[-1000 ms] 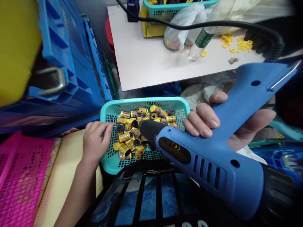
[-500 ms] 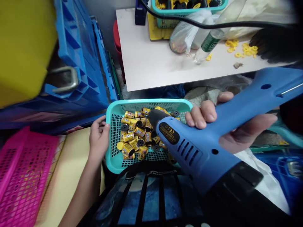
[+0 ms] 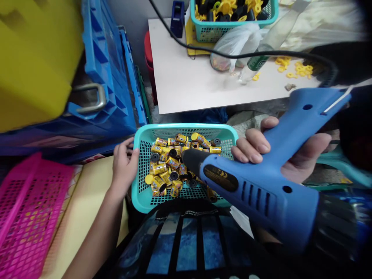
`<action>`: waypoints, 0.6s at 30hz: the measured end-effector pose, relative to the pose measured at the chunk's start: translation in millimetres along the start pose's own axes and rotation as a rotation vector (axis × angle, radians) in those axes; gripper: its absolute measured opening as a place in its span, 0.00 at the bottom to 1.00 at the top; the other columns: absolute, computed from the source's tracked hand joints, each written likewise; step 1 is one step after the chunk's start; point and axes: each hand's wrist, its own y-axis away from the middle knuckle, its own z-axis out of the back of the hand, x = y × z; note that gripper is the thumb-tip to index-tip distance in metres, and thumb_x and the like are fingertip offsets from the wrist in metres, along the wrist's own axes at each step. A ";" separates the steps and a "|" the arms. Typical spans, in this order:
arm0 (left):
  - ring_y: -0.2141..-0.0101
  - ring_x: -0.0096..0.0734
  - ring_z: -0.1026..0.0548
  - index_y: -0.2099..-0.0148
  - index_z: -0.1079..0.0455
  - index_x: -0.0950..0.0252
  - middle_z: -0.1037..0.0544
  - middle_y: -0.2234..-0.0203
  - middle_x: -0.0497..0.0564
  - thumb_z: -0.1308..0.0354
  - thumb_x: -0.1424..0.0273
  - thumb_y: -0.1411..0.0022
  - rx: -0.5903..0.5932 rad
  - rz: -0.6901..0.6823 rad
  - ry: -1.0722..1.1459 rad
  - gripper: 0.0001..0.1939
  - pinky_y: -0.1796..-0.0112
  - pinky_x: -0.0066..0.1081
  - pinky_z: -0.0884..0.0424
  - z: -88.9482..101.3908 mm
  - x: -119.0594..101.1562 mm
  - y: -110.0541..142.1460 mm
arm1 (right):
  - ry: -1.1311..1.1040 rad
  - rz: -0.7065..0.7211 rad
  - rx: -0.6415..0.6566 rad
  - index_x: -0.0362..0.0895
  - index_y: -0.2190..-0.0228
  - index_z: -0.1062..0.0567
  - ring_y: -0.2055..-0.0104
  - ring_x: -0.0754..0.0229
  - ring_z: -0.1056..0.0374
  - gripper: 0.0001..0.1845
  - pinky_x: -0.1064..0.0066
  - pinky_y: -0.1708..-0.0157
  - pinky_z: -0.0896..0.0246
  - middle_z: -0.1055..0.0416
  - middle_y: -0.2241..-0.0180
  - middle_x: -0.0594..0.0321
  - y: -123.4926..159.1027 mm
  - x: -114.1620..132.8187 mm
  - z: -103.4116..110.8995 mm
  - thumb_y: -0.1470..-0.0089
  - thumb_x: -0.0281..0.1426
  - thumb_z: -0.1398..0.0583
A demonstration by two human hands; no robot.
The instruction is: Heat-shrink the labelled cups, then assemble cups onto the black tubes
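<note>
My left hand (image 3: 124, 168) grips the left rim of a teal mesh basket (image 3: 186, 130), with fingers curled over the edge. The basket holds a loose heap of small yellow-and-black cylinders (image 3: 171, 166) that look like film canisters. My right hand (image 3: 279, 151) is shut around the handle of a blue heat gun (image 3: 255, 182). Its black nozzle (image 3: 192, 161) points left and hangs low over the heap, hiding part of it. The tool's rear end is dark and blurred at the right.
Behind the basket stands a white table (image 3: 188, 77) with a second teal basket (image 3: 232, 33), a plastic bag (image 3: 236, 48), a plastic bottle (image 3: 257, 62) and yellow rings (image 3: 296, 69). A blue crate (image 3: 107, 77) and a yellow bin (image 3: 31, 58) rise at left, above a pink basket (image 3: 31, 217). A black cord (image 3: 232, 52) crosses the table.
My left hand has moved from the canisters to the basket's left rim. The heat gun's nozzle has shifted slightly right over the heap, and the whole view has drifted.
</note>
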 end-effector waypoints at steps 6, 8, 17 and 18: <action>0.44 0.50 0.34 0.46 0.28 0.64 0.27 0.48 0.60 0.50 0.62 0.34 0.192 -0.629 -0.312 0.19 0.42 0.49 0.43 -23.8 -65.5 -59.3 | 0.181 -0.080 0.074 0.47 0.62 0.29 0.86 0.69 0.55 0.27 0.73 0.87 0.53 0.47 0.82 0.73 13.9 54.0 38.4 0.59 0.48 0.30; 0.46 0.51 0.32 0.48 0.28 0.63 0.26 0.49 0.59 0.47 0.59 0.36 0.452 -0.650 -0.410 0.20 0.44 0.48 0.42 -47.8 -90.8 -81.6 | 0.218 0.001 -0.050 0.47 0.61 0.30 0.84 0.69 0.52 0.29 0.71 0.85 0.49 0.46 0.80 0.72 24.4 68.8 41.9 0.60 0.49 0.29; 0.68 0.36 0.25 0.61 0.23 0.65 0.20 0.69 0.53 0.44 0.55 0.43 0.991 -0.448 -0.456 0.19 0.65 0.31 0.33 -76.3 -132.6 -116.2 | 0.240 0.025 -0.095 0.48 0.65 0.28 0.87 0.68 0.56 0.30 0.71 0.88 0.56 0.48 0.84 0.73 50.0 83.3 44.5 0.65 0.51 0.28; 0.68 0.37 0.25 0.61 0.23 0.65 0.20 0.69 0.53 0.45 0.54 0.42 0.954 -0.435 -0.425 0.20 0.65 0.31 0.33 -66.6 -130.3 -115.1 | 0.212 0.053 -0.183 0.48 0.66 0.28 0.87 0.69 0.56 0.32 0.71 0.87 0.54 0.49 0.83 0.73 49.9 82.9 41.4 0.69 0.51 0.26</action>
